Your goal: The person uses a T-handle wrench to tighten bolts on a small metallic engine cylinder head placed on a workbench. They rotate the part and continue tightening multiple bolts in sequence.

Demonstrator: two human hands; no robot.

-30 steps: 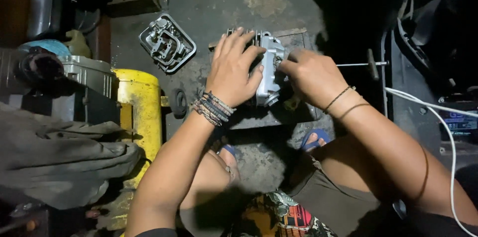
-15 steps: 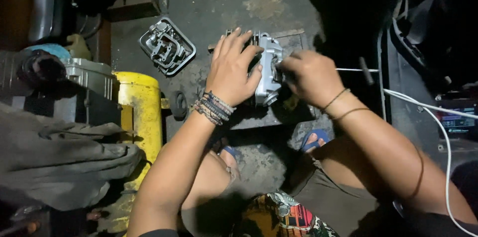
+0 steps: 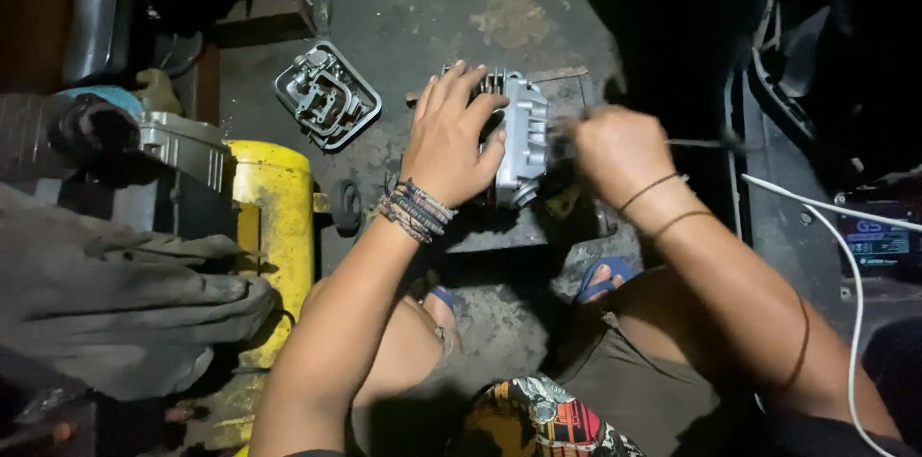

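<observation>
My left hand (image 3: 451, 140) lies flat over a grey finned engine cylinder head (image 3: 525, 135), steadying it on a block on the concrete floor. My right hand (image 3: 615, 150) is closed around a thin metal tool (image 3: 696, 143), whose shaft sticks out to the right; its tip meets the right side of the cylinder head. The right hand is motion-blurred. Beaded bracelets ring my left wrist, thin bands my right. My knees and blue sandals show below the part.
A grey metal engine cover (image 3: 327, 95) lies on the floor at upper left. A yellow tank (image 3: 274, 227) and a grey cloth (image 3: 115, 313) sit on the left. A white cable (image 3: 845, 255) runs along the right, beside dark machine parts.
My right hand has shifted slightly on the tool at the part's right side and now looks blurred. The left hand stays pressed on the cylinder head.
</observation>
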